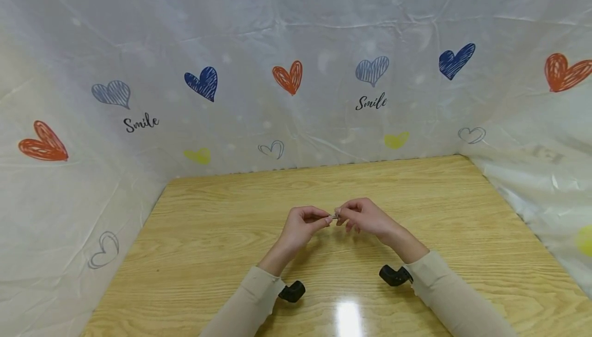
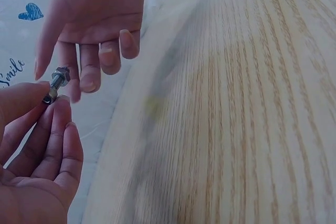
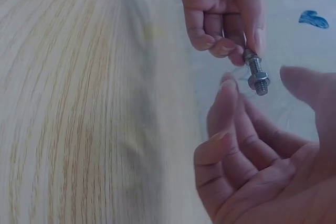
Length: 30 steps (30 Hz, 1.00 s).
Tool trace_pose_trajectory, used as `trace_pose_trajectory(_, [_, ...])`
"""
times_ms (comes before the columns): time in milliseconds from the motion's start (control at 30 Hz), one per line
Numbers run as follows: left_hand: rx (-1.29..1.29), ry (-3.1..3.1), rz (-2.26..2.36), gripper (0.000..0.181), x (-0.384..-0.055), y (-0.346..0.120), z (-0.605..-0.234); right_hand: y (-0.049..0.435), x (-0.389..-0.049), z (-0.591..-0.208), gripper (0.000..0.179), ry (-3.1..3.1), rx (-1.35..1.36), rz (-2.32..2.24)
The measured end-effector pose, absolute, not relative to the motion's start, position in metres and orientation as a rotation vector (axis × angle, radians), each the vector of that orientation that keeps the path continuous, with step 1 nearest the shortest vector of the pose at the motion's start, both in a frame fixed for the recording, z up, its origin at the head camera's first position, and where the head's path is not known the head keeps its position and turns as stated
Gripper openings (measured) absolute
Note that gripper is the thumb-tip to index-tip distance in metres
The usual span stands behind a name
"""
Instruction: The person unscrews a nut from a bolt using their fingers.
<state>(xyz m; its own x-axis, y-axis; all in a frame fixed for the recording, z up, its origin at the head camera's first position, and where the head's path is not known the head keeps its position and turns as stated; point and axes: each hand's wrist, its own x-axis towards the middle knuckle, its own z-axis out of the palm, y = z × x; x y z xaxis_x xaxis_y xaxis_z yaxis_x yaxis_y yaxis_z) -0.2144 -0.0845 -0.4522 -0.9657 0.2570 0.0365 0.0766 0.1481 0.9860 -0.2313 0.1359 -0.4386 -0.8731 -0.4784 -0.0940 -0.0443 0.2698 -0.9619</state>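
Between thumb and fingertips my left hand (image 1: 299, 227) pinches one end of a small metal bolt (image 3: 255, 65). A hex nut (image 3: 259, 80) sits on the thread, close to the bolt's free end, which sticks out past it. My right hand (image 1: 370, 220) is at that free end. In the right wrist view its thumb and forefinger stand apart on either side of the nut, with gaps visible between them and the metal. The other right fingers are loosely bent. The bolt's held end is partly covered by the left fingertips.
Both hands are above a wood-grain table (image 1: 208, 224). White sheeting (image 1: 324, 121) printed with hearts borders its back and sides. Black wrist-worn devices (image 1: 292, 292) jut from both sleeves, low over the table. A bright reflection shows on the near tabletop.
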Motion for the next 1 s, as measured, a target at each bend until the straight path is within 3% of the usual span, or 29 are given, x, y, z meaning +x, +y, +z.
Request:
trace_pose_trajectory(167, [0.353,2.278,1.936,0.016,-0.2155,-0.0849,-0.4537,0.1357,-0.2312,-0.4371,0.043,2.182,-0.441,-1.606])
trace_pose_trajectory(500, [0.340,2.271,1.929,0.013,-0.2150,-0.0846,-0.4519,0.1373,-0.2303,-0.4357,0.027,2.164,-0.462,-1.651])
trace_pose_trajectory(767, [0.352,2.282,1.940,0.014,-0.2169,-0.0862,-0.4548,0.1348,-0.2308,-0.4345,0.050,2.195,-0.374,-1.606])
trace_pose_trajectory(1000, [0.354,2.274,1.946,0.013,-0.2158,-0.0870,-0.4546,0.1346,-0.2299,-0.4343,0.042,2.188,-0.391,-1.628])
